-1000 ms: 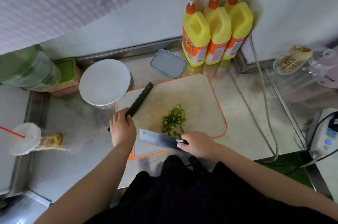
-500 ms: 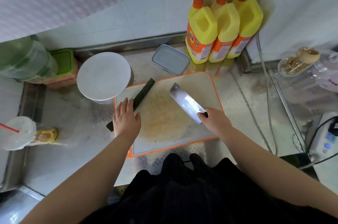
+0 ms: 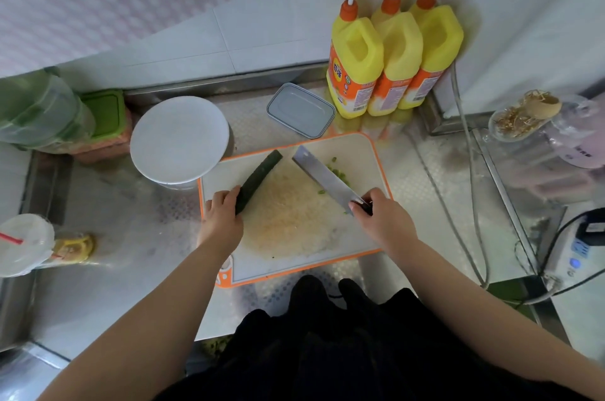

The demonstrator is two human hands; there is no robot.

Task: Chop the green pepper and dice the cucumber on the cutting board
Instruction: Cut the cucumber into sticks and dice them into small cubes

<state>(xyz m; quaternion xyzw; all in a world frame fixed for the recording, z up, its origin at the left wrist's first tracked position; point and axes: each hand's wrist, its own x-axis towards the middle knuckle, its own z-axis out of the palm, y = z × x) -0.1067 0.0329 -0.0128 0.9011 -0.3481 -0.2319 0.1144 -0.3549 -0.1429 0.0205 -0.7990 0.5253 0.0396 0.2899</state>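
An orange-rimmed white cutting board (image 3: pixel 357 152) lies on the steel counter. A dark green cucumber (image 3: pixel 262 173) lies slanted across its left part, and my left hand (image 3: pixel 222 220) grips its near end. My right hand (image 3: pixel 381 220) holds the handle of a cleaver (image 3: pixel 322 178), whose blade slants up-left over the board. Chopped green pepper pieces (image 3: pixel 339 173) lie just right of the blade, partly hidden by it.
A white round plate on a bowl (image 3: pixel 179 138) stands left of the board. A grey lidded box (image 3: pixel 301 110) and three yellow pump bottles (image 3: pixel 393 50) stand behind it. A cable (image 3: pixel 471 191) runs down the right side. A drink cup (image 3: pixel 24 245) sits far left.
The cleaver swept the pepper pieces from the board's middle to its far right part. My left hand went from resting on the cucumber to gripping its near end.
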